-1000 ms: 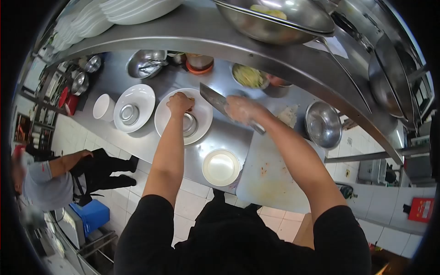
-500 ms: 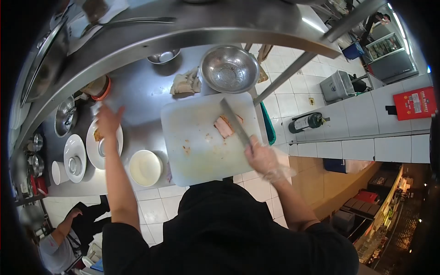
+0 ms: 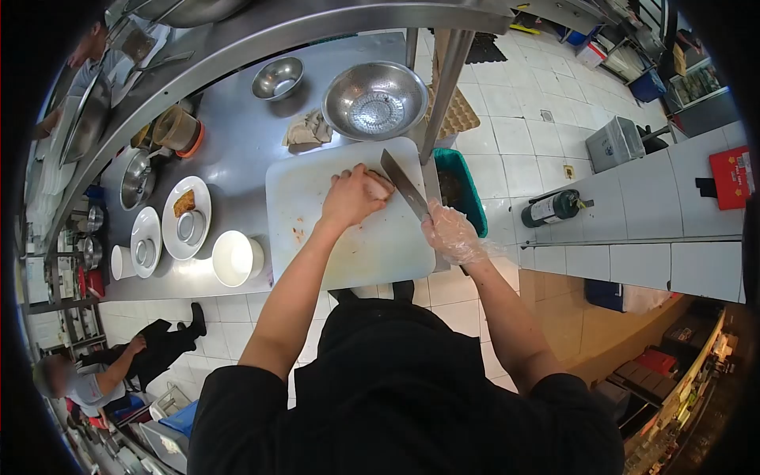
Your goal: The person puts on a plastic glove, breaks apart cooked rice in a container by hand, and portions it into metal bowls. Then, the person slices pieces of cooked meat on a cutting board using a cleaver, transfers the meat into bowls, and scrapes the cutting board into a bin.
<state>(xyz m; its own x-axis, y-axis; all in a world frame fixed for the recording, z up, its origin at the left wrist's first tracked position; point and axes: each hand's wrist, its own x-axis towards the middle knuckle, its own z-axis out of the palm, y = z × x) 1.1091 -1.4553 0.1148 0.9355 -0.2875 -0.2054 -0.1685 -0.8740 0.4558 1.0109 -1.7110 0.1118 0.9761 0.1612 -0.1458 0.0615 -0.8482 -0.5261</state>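
On the white cutting board (image 3: 317, 257), my left hand (image 3: 351, 198) is closed over a piece of cooked meat (image 3: 378, 187), which shows at its fingertips. My right hand (image 3: 453, 232), in a clear plastic glove, grips the handle of a cleaver (image 3: 404, 184). The blade stands just right of the meat, over the board. To the left, a white plate (image 3: 199, 237) bears a small metal bowl (image 3: 190, 227) and a browned piece of meat (image 3: 184, 203). Another white plate (image 3: 150, 268) beside it has a similar metal bowl (image 3: 145, 252).
A white bowl (image 3: 237, 258) stands left of the board. Behind it are a crumpled cloth (image 3: 309, 131), a large metal bowl (image 3: 374, 100) and a smaller one (image 3: 277, 78). An overhead shelf (image 3: 261, 39) crosses the counter. Another person (image 3: 87, 384) is at lower left.
The view has swung right. My left hand has moved from the plates to the meat on the board and closed on it. The cleaver has stayed in my right hand, now right of the meat.
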